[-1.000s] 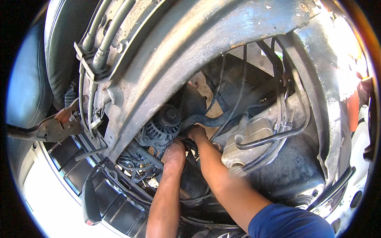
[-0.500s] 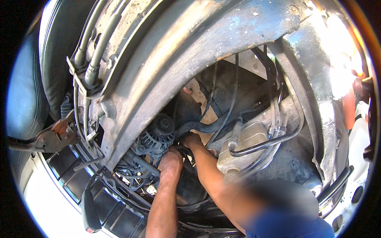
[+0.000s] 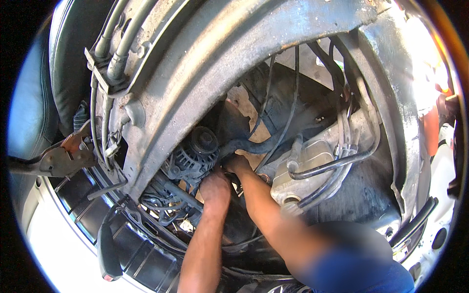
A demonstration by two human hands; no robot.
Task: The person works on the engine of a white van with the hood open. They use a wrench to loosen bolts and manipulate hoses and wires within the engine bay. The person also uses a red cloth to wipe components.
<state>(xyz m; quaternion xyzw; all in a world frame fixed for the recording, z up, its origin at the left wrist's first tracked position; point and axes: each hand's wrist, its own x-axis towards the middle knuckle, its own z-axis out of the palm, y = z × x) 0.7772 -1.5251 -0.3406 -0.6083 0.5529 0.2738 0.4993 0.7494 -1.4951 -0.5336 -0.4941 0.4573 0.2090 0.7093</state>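
Note:
Both my arms reach down into an engine bay. My left hand (image 3: 215, 188) is bent in against the lower side of a grey, finned alternator (image 3: 191, 158); its fingers are out of sight below the part. Just to the right and a little farther in, my right hand (image 3: 238, 165) is under a thick black hose (image 3: 256, 145), close to the left one. Its knuckles look dark and curled, but the fingertips and anything they touch are hidden. A blurred patch covers part of the right upper arm, near a blue sleeve.
A translucent plastic reservoir (image 3: 305, 168) with hoses (image 3: 337, 161) stands right of my right forearm. A dusty curved metal panel (image 3: 195, 73) arches over the bay's far side. Wiring (image 3: 163, 202) lies left of my left forearm, and a bracket with two pipes (image 3: 105, 73) at upper left.
The whole view has shifted slightly, so the engine parts sit a little higher in the picture. Both hands stay at nearly the same spot beside the alternator.

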